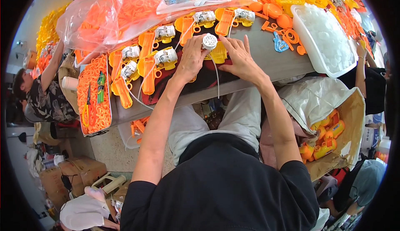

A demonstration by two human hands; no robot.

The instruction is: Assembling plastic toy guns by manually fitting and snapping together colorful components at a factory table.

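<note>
While the left hand [192,58] is pinching a white disc [209,41] between thumb and fingers, the right hand [243,62] is spreading its fingers just to the right, thumb and forefinger standing apart. Whether a right fingertip is touching the disc, I cannot tell. The disc is sitting above the table [273,62], its round face showing, and a thin tube [217,79] is hanging from it toward the near edge. A yellow shell [220,53] is showing between the hands. To the left and far side, orange-and-yellow units [147,75] with white cylinders [166,56] are lying in rows. At far left, a tray [110,102] is holding orange rings [96,73], scissors [86,113] and a green tool [101,87]. On the right, a blue piece [280,43] is lying among orange parts [291,35], beside a white tub [307,48] of translucent pieces [324,35]. Near right, a sack [352,127] is holding orange-yellow bodies [327,145].
</note>
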